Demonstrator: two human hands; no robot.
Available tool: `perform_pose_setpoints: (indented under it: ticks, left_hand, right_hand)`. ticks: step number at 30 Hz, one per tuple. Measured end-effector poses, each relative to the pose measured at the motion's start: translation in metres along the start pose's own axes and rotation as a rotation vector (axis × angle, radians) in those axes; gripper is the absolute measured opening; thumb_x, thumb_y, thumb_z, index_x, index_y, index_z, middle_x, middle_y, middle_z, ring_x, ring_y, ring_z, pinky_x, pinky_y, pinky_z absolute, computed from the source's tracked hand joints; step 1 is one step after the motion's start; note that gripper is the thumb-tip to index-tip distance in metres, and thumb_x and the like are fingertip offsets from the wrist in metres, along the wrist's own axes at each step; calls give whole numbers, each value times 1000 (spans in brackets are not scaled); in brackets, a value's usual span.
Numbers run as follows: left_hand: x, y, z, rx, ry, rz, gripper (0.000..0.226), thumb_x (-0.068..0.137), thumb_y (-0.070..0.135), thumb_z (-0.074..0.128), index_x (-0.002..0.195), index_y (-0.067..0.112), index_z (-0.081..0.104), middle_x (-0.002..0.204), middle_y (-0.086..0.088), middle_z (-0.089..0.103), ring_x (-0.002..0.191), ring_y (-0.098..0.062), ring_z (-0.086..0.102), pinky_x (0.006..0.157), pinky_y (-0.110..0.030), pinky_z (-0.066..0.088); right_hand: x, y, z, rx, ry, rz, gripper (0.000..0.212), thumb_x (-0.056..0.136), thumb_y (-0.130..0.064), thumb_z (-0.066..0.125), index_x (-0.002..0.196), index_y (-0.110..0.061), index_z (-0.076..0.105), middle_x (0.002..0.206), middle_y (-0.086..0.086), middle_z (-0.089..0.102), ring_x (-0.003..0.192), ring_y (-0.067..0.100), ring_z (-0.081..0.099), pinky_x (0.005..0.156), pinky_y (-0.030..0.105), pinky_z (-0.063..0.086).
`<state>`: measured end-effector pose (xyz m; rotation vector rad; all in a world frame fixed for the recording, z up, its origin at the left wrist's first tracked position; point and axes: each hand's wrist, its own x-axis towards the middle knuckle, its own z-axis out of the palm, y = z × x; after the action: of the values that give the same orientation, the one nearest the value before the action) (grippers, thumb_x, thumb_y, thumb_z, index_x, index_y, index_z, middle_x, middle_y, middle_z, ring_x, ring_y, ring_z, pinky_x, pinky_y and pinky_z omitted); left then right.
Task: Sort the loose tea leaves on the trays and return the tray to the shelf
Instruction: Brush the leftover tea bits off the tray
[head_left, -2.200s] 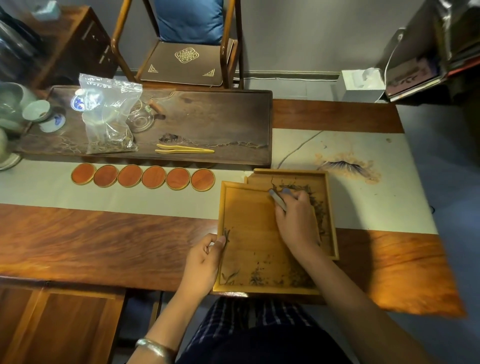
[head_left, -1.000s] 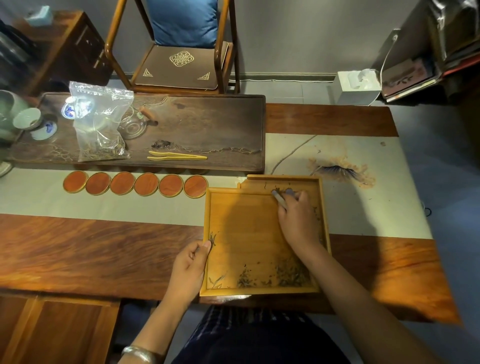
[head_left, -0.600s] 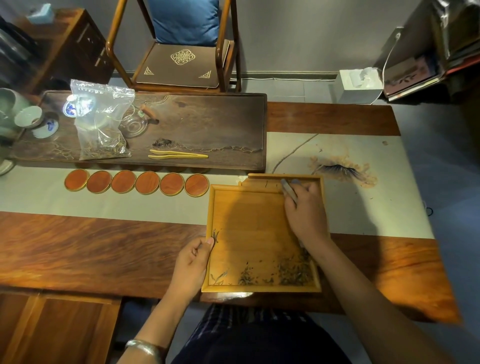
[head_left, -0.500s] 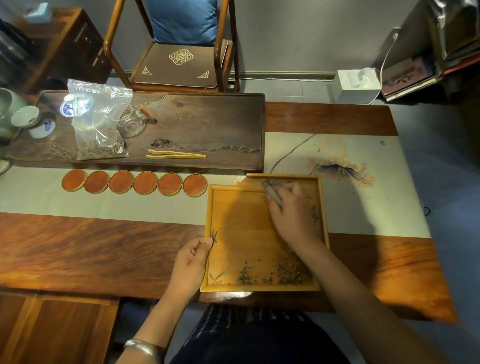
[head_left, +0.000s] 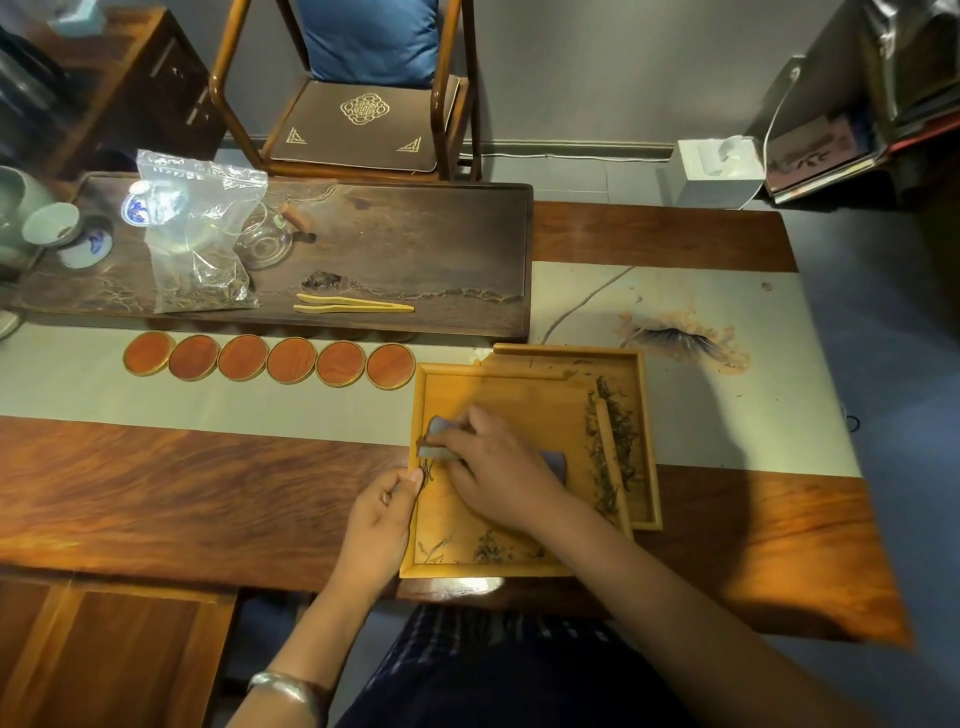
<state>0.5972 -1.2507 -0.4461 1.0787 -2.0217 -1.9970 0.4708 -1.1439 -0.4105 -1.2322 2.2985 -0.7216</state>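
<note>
Two light bamboo trays overlap near the table's front edge. The upper tray (head_left: 524, 395) lies on the lower tray (head_left: 641, 426), whose right strip shows a line of dark loose tea leaves (head_left: 615, 441). More leaves (head_left: 491, 551) sit along the upper tray's near edge. My right hand (head_left: 498, 467) is over the upper tray's left part, shut on a small grey-blue scraper card (head_left: 439, 428) pressed near the left rim. My left hand (head_left: 384, 514) pinches that tray's left rim.
A row of round orange coasters (head_left: 270, 358) lies left of the trays. Behind it a dark tea board (head_left: 415, 244) carries a clear bag of tea (head_left: 200, 239), bamboo tongs (head_left: 353, 304), a glass pitcher and cups. A chair (head_left: 363, 114) stands beyond.
My right hand swept the scraper from the tray's far right corner across to its left rim. The leaves along the right strip are now uncovered. My left hand kept its hold on the rim.
</note>
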Motion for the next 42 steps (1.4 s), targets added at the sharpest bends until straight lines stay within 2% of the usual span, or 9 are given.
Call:
perform_pose_setpoints:
  ticks: [2,6,11,15,19,23,26,35,42]
  left_hand:
    - [1,-1,0,-17,14,-1,27,99,19,47,82,12,66,61,6,61,56,-4,54,53,-14,44]
    - [3,-4,0,-23,31,-20,25,99,21,47,88,9,66,70,-7,62,63,-13,56,57,-18,46]
    - [5,0,2,-33,28,15,27,99,21,47,88,9,68,72,-2,67,67,-9,61,61,-16,48]
    - [8,6,3,-46,24,17,28,100,20,46,87,7,67,72,-9,63,65,-12,58,59,-18,47]
    - [11,7,1,-48,60,3,26,99,19,46,86,9,66,71,1,67,66,-5,61,60,-15,47]
    - [12,8,-1,-19,66,31,28,99,18,47,79,2,59,64,-2,54,57,-1,50,55,-12,41]
    - [13,9,-2,-3,72,43,29,99,17,48,75,5,58,61,2,51,54,1,48,53,-12,40]
    - [12,9,-2,-9,54,44,31,99,19,47,70,8,54,55,6,49,50,-1,46,51,-14,39]
    - [10,7,-6,-20,54,21,29,98,21,48,74,8,57,57,6,54,52,-1,51,51,-13,41]
  right_hand:
    - [-4,0,0,-17,-31,-54,33,93,-18,46,125,-20,55,107,2,45,101,18,44,84,33,41]
    - [-13,1,-2,-10,-47,-87,32,90,-15,49,120,-19,60,104,5,49,101,20,44,85,32,38]
    - [-23,4,-9,-17,-96,-167,26,87,-14,51,109,-18,65,101,3,48,97,15,42,79,25,30]
    - [-20,1,-12,6,-32,-154,26,85,-11,53,108,-15,66,102,6,51,98,19,45,81,30,36]
    - [-18,-7,-11,-52,-87,-216,26,85,-10,54,107,-11,67,102,9,53,98,23,47,85,35,38]
    - [-26,-13,-8,-24,-133,-291,26,83,-9,56,105,-16,69,100,8,53,95,22,47,84,33,35]
    - [-29,-15,-7,-18,-171,-309,27,83,-10,56,105,-19,68,100,6,51,96,21,46,87,31,32]
    - [-32,-8,-18,-45,-235,-348,28,78,-8,57,101,-18,68,97,4,52,95,18,45,91,32,33]
    - [-38,9,-37,-91,-241,-311,27,79,-10,56,103,-19,67,100,2,51,98,17,43,92,25,26]
